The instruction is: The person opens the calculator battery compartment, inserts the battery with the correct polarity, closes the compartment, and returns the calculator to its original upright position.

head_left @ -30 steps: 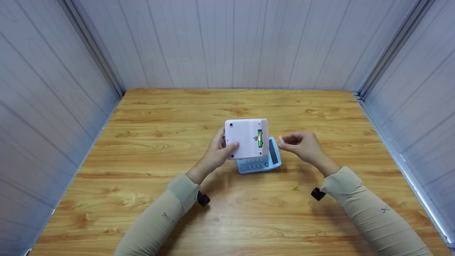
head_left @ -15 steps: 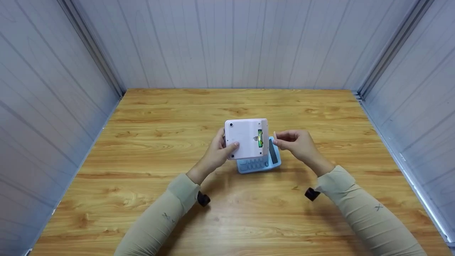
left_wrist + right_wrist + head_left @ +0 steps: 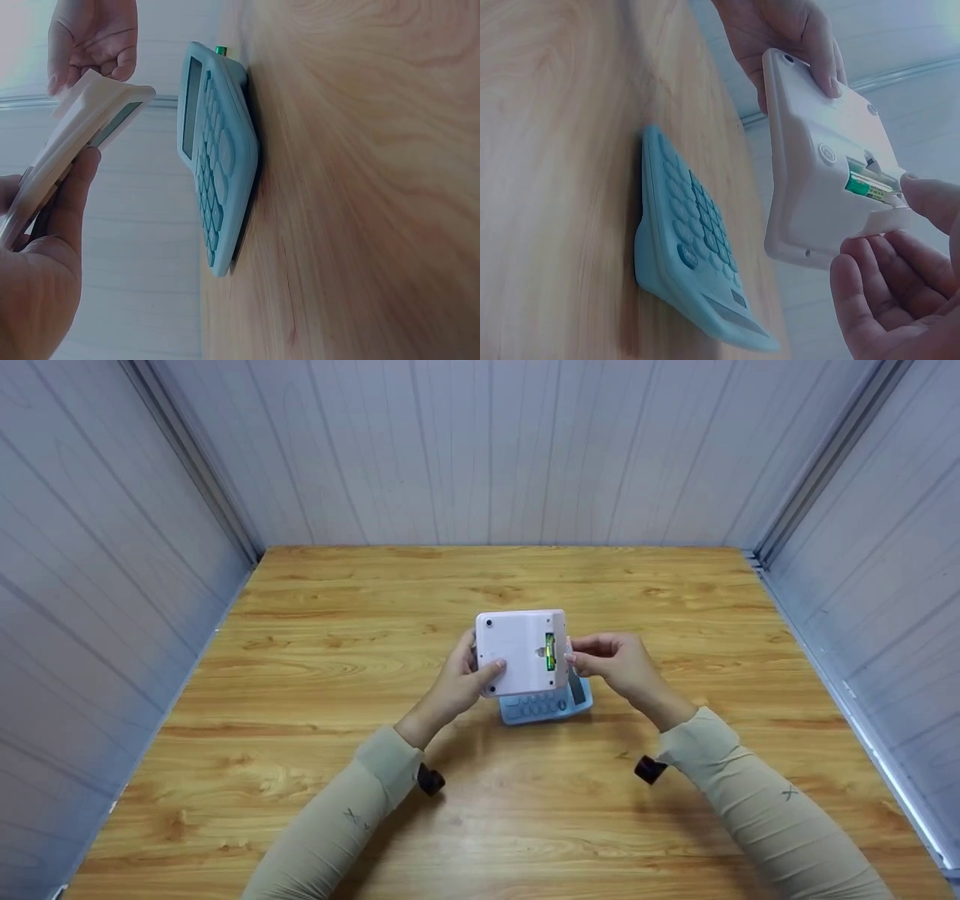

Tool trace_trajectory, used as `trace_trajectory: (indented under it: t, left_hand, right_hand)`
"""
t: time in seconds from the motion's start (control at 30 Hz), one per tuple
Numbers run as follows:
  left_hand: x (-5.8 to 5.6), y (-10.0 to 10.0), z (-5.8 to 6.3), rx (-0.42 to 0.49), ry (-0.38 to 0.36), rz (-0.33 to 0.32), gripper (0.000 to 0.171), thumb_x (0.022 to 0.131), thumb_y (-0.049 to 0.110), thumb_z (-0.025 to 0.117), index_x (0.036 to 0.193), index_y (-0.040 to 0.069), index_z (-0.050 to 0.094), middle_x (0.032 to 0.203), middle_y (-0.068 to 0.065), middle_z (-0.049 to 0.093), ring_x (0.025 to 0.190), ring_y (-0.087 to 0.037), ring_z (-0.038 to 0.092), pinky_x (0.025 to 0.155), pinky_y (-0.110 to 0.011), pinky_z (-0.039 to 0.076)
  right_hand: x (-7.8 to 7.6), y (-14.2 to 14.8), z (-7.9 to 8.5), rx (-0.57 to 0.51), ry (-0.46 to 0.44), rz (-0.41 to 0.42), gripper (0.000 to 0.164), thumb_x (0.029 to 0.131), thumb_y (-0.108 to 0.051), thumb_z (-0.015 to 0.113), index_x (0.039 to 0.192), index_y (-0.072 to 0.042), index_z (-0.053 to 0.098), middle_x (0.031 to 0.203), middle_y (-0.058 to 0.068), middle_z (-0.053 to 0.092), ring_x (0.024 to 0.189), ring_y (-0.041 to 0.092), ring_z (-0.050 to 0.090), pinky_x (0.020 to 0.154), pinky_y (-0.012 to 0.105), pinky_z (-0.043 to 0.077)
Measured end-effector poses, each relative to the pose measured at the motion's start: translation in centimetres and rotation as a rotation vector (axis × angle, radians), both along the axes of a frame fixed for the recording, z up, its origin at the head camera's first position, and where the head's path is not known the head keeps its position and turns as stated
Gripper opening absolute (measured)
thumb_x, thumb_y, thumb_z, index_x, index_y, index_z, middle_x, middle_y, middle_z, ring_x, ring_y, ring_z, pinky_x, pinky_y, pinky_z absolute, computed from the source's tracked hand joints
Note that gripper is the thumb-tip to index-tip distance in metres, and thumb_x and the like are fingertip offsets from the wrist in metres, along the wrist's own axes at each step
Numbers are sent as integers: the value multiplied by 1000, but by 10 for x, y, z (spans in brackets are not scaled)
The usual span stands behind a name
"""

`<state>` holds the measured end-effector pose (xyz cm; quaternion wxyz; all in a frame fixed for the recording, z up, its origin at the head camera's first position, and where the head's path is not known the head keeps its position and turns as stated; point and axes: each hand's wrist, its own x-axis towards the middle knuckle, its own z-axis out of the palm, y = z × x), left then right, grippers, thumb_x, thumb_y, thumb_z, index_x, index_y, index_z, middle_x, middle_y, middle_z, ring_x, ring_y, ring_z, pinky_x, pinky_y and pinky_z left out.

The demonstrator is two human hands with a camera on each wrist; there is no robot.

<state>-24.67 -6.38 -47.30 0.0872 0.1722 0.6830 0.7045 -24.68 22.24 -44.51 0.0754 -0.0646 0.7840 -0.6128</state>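
Observation:
My left hand (image 3: 454, 684) grips a white calculator (image 3: 514, 652) above the table, its back turned up and the thumb lying across it. A green battery (image 3: 870, 184) sits in the uncovered compartment on that back. Between thumb and fingers, my right hand (image 3: 621, 666) pinches a small white battery cover (image 3: 887, 221) close beside the compartment; whether it touches the calculator, I cannot tell. Below, a light blue calculator (image 3: 534, 708) lies keys up on the wooden table, partly hidden by the white one in the head view.
A small green object (image 3: 221, 51) shows behind the blue calculator in the left wrist view. The wooden table (image 3: 360, 607) is bounded by a pale back wall (image 3: 465, 457) and side walls. Dark wrist cameras hang below both cuffs.
My right hand has moved left with the battery cover, from beside the white calculator up to its right edge by the compartment. The left hand and both calculators have stayed nearly still.

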Motion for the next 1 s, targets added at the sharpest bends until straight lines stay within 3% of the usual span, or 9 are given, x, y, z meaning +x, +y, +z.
trace_trajectory:
  t: [0.37, 0.77, 1.0]
  left_hand:
    - [0, 4, -1, -14, 19, 1, 63, 107, -2, 57, 164, 1, 30, 142, -32, 65, 128, -43, 71, 96, -50, 66]
    - [2, 5, -2, -10, 19, -6, 63, 108, 0, 57, 165, 3, 30, 144, -29, 65, 128, -39, 71, 97, -47, 66]
    - [2, 6, -1, -11, 30, -7, 66, 108, 0, 57, 167, 3, 27, 144, -30, 64, 128, -40, 71, 97, -47, 66]
  right_hand:
    - [0, -10, 3, -117, -63, -6, 30, 100, -6, 77, 125, 9, 74, 100, -2, 79, 85, 10, 73, 77, 26, 67]
    - [-1, -14, 6, -122, -87, -40, 30, 101, -9, 76, 126, 7, 73, 100, -2, 78, 85, 11, 73, 79, 24, 66]
    - [0, -18, 5, -134, -58, -68, 28, 101, -8, 77, 123, 7, 74, 98, -1, 76, 83, 12, 72, 77, 23, 66]
